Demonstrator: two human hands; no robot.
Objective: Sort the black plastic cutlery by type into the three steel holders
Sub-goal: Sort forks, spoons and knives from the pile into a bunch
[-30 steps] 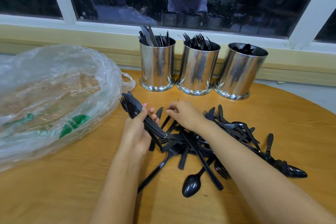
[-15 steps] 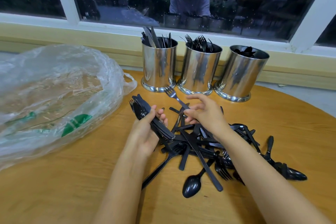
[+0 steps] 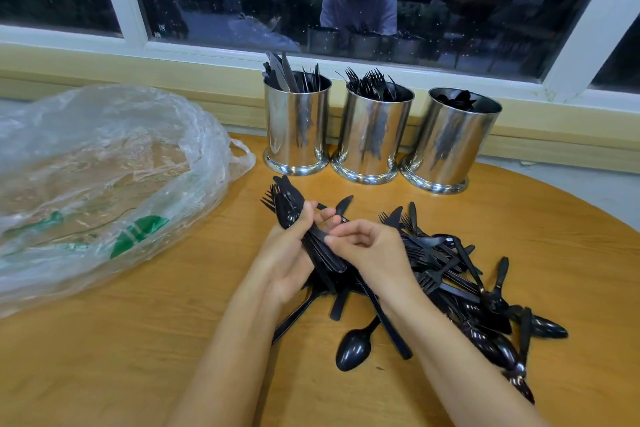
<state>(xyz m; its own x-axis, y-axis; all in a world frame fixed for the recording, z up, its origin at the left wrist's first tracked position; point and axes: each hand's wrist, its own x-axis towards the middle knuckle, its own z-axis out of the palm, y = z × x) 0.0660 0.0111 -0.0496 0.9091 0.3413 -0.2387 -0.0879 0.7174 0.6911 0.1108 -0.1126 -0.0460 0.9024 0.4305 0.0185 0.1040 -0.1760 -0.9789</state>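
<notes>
My left hand [image 3: 287, 255] grips a bundle of black forks [image 3: 289, 206], tines pointing up and left. My right hand [image 3: 367, 248] is against that bundle, its fingertips pinching the handle of a fork laid onto it. A loose pile of black cutlery [image 3: 446, 274] lies on the wooden table to the right and under my hands, with a spoon [image 3: 355, 352] at its near edge. Three steel holders stand at the back: the left holder [image 3: 297, 128] with knives, the middle holder [image 3: 375, 135] with forks, the right holder [image 3: 453, 142] with spoons.
A large crumpled clear plastic bag [image 3: 93, 177] with green print covers the left of the round wooden table [image 3: 104, 357]. A window sill and dark window run behind the holders. The table's curved edge runs along the right side.
My right hand had lifted a single fork from the pile; it has since swung left and brought that fork onto the bundle in my left hand.
</notes>
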